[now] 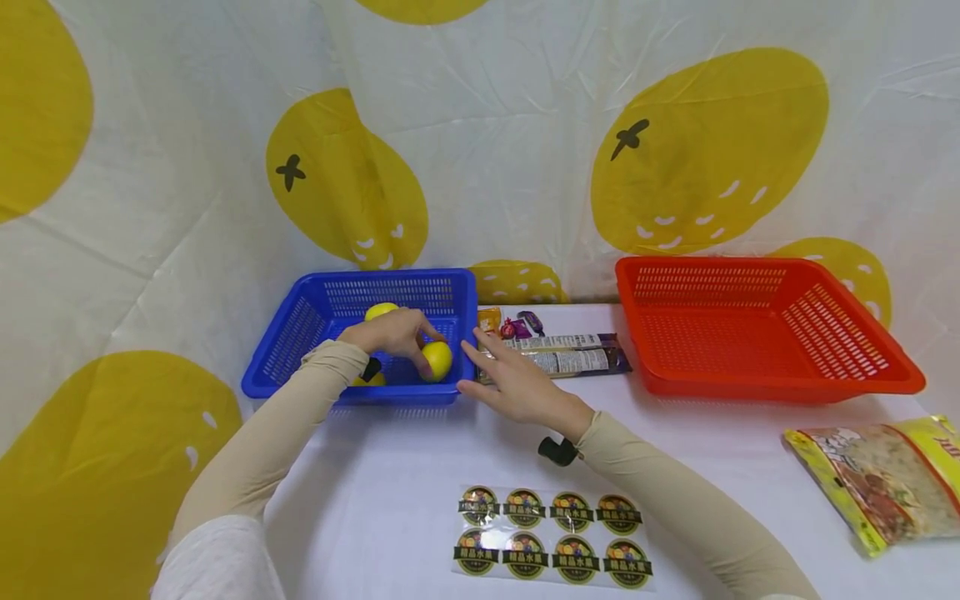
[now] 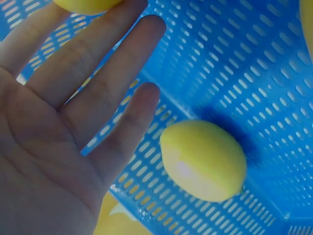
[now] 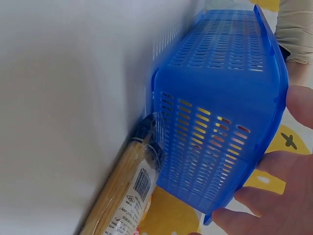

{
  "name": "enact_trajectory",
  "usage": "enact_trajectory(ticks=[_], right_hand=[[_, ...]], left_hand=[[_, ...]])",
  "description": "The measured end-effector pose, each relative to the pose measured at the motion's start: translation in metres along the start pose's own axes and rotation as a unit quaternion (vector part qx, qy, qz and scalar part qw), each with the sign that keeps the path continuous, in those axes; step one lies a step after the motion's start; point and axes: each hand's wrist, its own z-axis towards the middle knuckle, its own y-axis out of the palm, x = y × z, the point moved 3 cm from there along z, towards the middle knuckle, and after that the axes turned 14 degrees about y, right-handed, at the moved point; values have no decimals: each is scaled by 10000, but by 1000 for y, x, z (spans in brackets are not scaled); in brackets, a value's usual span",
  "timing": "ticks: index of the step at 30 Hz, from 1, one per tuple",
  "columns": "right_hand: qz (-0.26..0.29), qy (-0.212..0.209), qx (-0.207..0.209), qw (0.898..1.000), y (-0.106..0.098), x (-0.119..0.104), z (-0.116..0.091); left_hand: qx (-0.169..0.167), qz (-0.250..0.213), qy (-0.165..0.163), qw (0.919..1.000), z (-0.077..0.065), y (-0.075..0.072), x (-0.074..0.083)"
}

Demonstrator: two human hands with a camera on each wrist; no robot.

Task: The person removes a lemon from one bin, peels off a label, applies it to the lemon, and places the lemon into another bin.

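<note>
My left hand (image 1: 397,333) reaches down into the blue basket (image 1: 462,333) and holds a lemon (image 1: 437,361) between thumb and fingers, near the basket's right wall. Part of that lemon (image 2: 88,4) shows at the fingertips in the left wrist view. Behind the hand lies another lemon (image 1: 381,311), and one more lemon (image 1: 370,380) is partly hidden under the wrist. My right hand (image 1: 521,385) has its fingers spread along the basket's right rim, with fingertips right at the edge. No object is in its palm.
A red basket (image 1: 750,388) stands at the right. Between the baskets lie long packets (image 1: 570,361) and small wrapped sweets (image 1: 517,327). A sheet of round stickers (image 1: 551,533) lies in front, with a yellow food bag (image 1: 885,483) at the right edge. A patterned curtain (image 1: 510,167) hangs behind.
</note>
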Motion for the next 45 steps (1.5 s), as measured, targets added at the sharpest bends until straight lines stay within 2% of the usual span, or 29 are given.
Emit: enact_trajectory(ticks=[6,12,16,22,27,30,35,41,45], right_hand=[[12,-19,1,10000,-2,1,-3],[116,5,31,9999,-7,7,-14],[169,55,81,9998,-9,14,-22],[142,181,172,9996,-12,24,-35],[270,278,194,9991,-17,32,-46],[357,353,196,9985,-19,37,-52],[429,488,257,9976,-23,49,-64],[556,572,266,9965,-23,61,-75],[633,567,296,9959,-23,70,-81]], left_hand=[[379,145,20,9992,-13,-9,6],[870,330,-36,9957,-33,-24,21],[1055,265,-113,9940,-48,-30,27],[1357,201,32,9905,-71,-31,38],[1660,269,352,9851,-82,-28,55],[1802,327,619,9811,-83,-25,68],[1798,435,1095,9766,-72,-19,90],[1574,397,1343,9776,-55,-9,109],[1521,580,1504,9751,-45,-3,121]])
